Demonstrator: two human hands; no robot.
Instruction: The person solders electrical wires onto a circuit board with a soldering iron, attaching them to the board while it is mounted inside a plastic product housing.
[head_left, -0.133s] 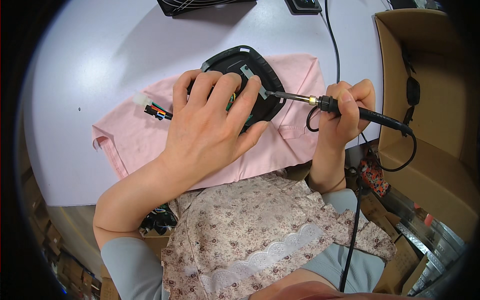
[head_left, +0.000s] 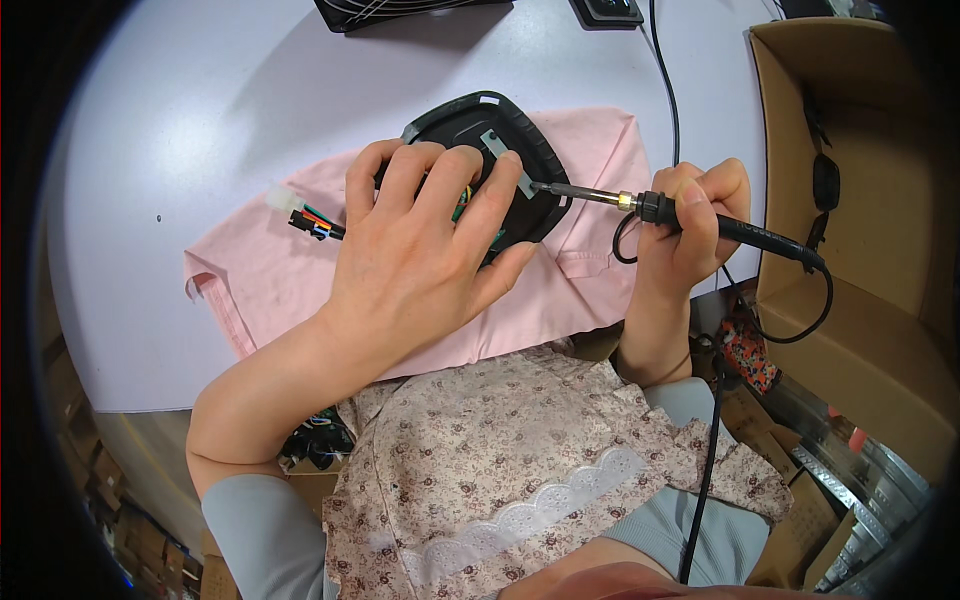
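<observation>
My left hand (head_left: 425, 240) lies spread over a black plastic housing (head_left: 535, 145), its fingers holding it on a pink cloth (head_left: 290, 265). A narrow grey metal strip (head_left: 497, 145) sits inside the housing, partly under my index finger. In my right hand (head_left: 695, 220) is a soldering iron (head_left: 590, 193), gripped by its black handle. Its tip touches or nearly touches the strip's lower end; I cannot tell which. Coloured wires with a black connector (head_left: 308, 225) and a white connector (head_left: 282, 199) stick out left of my hand. My palm hides much of the housing.
The iron's black cable (head_left: 828, 300) loops at the right beside an open cardboard box (head_left: 860, 290). Another black cable (head_left: 670, 90) runs across the white table (head_left: 150, 290). Dark devices (head_left: 608, 12) stand at the far edge. A floral apron (head_left: 480, 440) covers my lap.
</observation>
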